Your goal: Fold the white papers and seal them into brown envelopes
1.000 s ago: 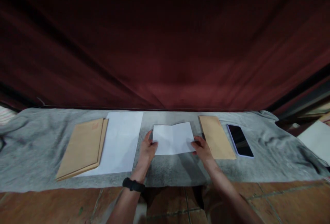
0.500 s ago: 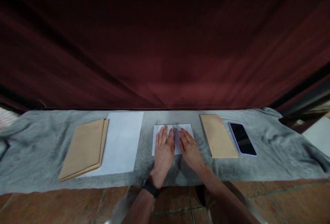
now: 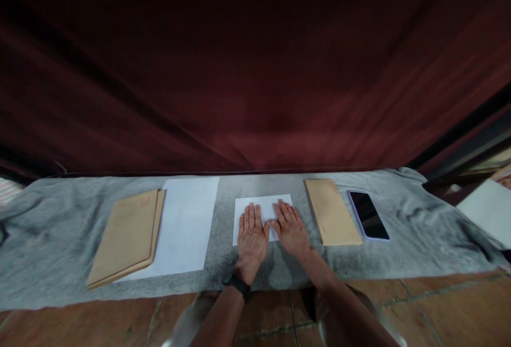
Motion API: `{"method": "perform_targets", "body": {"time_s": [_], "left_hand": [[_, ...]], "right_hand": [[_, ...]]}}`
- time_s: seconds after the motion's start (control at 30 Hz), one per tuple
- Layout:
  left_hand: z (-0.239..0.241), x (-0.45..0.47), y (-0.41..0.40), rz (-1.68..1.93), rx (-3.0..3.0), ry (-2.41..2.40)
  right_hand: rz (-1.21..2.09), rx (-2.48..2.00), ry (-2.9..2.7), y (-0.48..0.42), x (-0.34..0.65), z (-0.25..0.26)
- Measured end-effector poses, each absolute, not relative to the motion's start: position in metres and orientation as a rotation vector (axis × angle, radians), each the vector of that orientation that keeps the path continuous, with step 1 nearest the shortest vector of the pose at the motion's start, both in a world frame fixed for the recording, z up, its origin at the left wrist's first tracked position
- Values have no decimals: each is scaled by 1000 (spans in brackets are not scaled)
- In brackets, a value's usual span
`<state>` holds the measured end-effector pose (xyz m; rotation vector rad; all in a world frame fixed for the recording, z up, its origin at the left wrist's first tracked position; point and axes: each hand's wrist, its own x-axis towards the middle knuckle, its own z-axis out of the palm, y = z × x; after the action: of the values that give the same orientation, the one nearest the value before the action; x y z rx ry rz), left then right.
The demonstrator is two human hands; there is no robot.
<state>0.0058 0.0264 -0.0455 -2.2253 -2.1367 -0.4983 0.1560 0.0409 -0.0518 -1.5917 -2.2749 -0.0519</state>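
A small white sheet of paper, which looks folded, lies in the middle of the grey cloth. My left hand rests flat on its left part, fingers stretched out and pointing away from me. On its right part lies my right hand, also flat with the fingers extended. The two thumbs meet or nearly meet over the paper. Both palms cover much of the sheet's near side. Nearest to my right hand is a brown envelope, a short way to its right.
A purple-edged phone lies right of the single envelope. At the left, brown envelopes are stacked partly over white paper. Grey cloth covers the surface, with a dark red curtain behind and floor tiles below.
My left thumb has spread inward, and the hands now lie flatter on the paper with their thumbs together. The view has shifted slightly.
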Motion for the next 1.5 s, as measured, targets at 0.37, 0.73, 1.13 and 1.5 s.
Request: {"method": "perform_targets", "body": {"time_s": [0.37,0.73,1.13,1.5], "left_hand": [[-26,1,45,-513,-2248,-2000],[-41,1,61,-317,-2383,-1892],[-43,-31,45,-461,-2312,-1987],[-37,-52,34,-487,-2336,-2009]], "right_hand": [[214,-1758,-2068,59,145,-22],[188,-1567,-2132,67,117,-43],[16,-1697,-2190,58,145,-49],[-29,-1788,-2193,54,174,-46]]}}
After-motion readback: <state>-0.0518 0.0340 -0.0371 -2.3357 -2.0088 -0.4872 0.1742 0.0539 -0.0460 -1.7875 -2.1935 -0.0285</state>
